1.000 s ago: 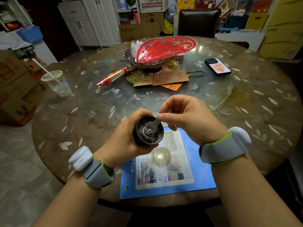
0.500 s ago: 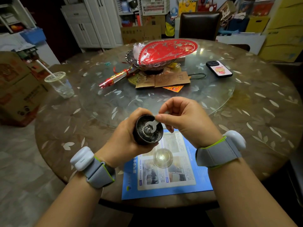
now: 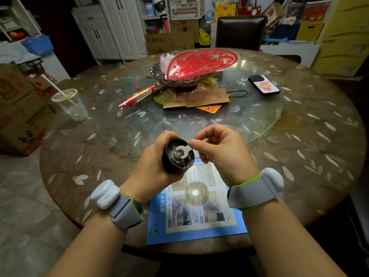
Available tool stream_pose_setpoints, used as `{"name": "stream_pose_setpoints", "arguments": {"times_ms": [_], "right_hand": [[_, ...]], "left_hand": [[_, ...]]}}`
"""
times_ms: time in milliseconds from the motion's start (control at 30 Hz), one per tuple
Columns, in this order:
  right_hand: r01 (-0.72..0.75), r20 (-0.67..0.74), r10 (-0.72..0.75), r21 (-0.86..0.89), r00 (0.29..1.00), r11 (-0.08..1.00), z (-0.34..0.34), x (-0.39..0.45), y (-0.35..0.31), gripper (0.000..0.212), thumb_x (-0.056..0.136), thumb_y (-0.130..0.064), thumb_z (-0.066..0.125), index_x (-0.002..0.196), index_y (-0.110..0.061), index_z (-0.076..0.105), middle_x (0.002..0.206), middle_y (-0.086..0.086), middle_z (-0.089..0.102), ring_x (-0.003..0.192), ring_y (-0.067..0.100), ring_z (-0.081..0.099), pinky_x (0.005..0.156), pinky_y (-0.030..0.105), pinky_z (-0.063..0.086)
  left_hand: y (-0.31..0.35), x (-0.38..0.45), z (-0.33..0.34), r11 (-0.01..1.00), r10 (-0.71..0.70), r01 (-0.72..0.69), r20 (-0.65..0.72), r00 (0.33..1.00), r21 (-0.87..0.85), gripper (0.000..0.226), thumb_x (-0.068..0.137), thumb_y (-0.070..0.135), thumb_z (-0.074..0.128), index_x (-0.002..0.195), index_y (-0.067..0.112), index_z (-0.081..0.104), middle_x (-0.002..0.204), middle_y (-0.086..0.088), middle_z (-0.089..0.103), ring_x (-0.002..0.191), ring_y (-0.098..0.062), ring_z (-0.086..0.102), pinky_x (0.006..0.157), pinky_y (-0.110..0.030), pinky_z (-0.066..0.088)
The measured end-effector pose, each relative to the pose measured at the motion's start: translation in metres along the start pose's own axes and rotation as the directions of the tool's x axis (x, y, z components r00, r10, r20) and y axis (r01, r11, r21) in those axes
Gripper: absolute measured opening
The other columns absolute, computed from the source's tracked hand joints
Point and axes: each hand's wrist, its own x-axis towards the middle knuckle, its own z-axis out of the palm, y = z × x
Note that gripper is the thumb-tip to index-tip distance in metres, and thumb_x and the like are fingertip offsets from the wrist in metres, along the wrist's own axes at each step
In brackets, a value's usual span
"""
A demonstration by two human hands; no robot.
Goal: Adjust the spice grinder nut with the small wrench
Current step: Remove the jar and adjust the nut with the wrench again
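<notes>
While the small wrench point(image 3: 184, 148) is pinched at its handle end between the thumb and the forefinger of the right hand point(image 3: 218, 149), its open forked end is laid over the middle of the spice grinder point(image 3: 177, 155). The other fingers of this hand are curled loosely under the handle, and nothing else is held by them. The grinder is gripped around its dark body by the left hand point(image 3: 151, 170), the fingers being wrapped behind it, so that its open underside is turned up toward the camera. It is kept in the air above the table point(image 3: 319, 156), just over a blue leaflet point(image 3: 197, 222).

The nut point(image 3: 178, 155) is seen as a small bright part at the centre of the round metal face. The fork of the wrench is placed at this nut or just above it; whether the nut is really caught between the two prongs cannot be told, because the part is small and shiny.

As a judgement, the task is in its middle step: the grinder is already opened and steadied, and the tool is already brought to the nut. What is left is the turning itself, which probably must be done with short swings, since the handle is short and the rim of the grinder is close to it.

A clear round cap point(image 3: 196, 193) is lying on the leaflet, just below both hands. Farther away, a phone point(image 3: 264, 84), a plastic cup point(image 3: 70, 104) and a glass bowl point(image 3: 159, 71) are standing on the table.
</notes>
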Motion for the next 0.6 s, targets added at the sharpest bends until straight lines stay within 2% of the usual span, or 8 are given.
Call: {"name": "stream_pose_setpoints", "arguments": {"times_ms": [167,333,433,500,533,600], "right_hand": [[-0.016,0.008,0.015,0.052,1.000,0.999,0.000,0.001,0.001,0.013,0.077,0.005,0.071,0.082,0.006,0.060,0.054,0.012,0.054,0.038,0.013,0.047,0.040,0.019,0.037],[-0.040,0.016,0.039,0.068,0.999,0.997,0.001,0.000,0.002,0.012,0.077,0.004,0.072,0.081,0.003,0.061,0.055,0.010,0.056,0.041,0.014,0.048,0.041,0.021,0.039],[-0.048,-0.011,0.049,0.105,0.999,0.993,-0.001,0.000,0.004,0.012,0.077,0.005,0.071,0.077,-0.002,0.061,0.057,0.009,0.057,0.044,0.017,0.047,0.043,0.024,0.040],[-0.032,-0.104,0.045,0.121,0.994,0.992,-0.009,0.002,0.011,0.016,0.077,0.006,0.071,0.073,-0.006,0.061,0.056,0.007,0.057,0.043,0.015,0.046,0.043,0.023,0.039],[-0.024,-0.162,0.033,0.061,0.986,0.998,-0.015,0.004,0.017,0.017,0.077,0.006,0.071,0.072,-0.007,0.060,0.055,0.007,0.057,0.041,0.014,0.046,0.043,0.023,0.039],[-0.070,-0.246,0.026,-0.169,0.969,0.983,-0.031,0.007,0.034,0.019,0.076,0.004,0.071,0.069,-0.009,0.059,0.055,0.009,0.056,0.037,0.010,0.048,0.046,0.024,0.040]], "left_hand": [[0.000,0.002,-0.001,1.000,0.008,-0.008,-0.003,1.000,0.000,0.058,0.065,0.006,0.084,0.107,0.023,0.049,0.099,0.011,0.058,0.087,-0.010,0.060,0.073,-0.025,0.050],[0.001,0.001,0.001,1.000,-0.021,0.020,-0.010,1.000,-0.020,0.059,0.063,0.011,0.084,0.107,0.028,0.046,0.101,0.018,0.056,0.089,-0.006,0.060,0.074,-0.020,0.049],[-0.001,-0.001,0.004,0.999,-0.041,0.040,-0.007,0.999,-0.016,0.058,0.063,0.010,0.084,0.106,0.024,0.048,0.099,0.018,0.057,0.089,-0.004,0.058,0.074,-0.017,0.048],[-0.005,-0.002,0.004,0.998,-0.057,0.056,0.012,0.998,0.034,0.055,0.065,0.009,0.084,0.106,0.020,0.049,0.093,0.012,0.059,0.086,-0.007,0.058,0.075,-0.026,0.050],[-0.007,-0.002,0.004,0.995,-0.063,0.061,0.026,0.998,0.077,0.054,0.066,0.010,0.083,0.108,0.020,0.049,0.091,0.010,0.060,0.086,-0.011,0.059,0.075,-0.034,0.051],[-0.012,-0.003,0.004,0.983,-0.073,0.063,0.053,0.996,0.174,0.055,0.068,0.014,0.080,0.109,0.025,0.046,0.092,0.005,0.062,0.085,-0.021,0.060,0.073,-0.044,0.051]]}}
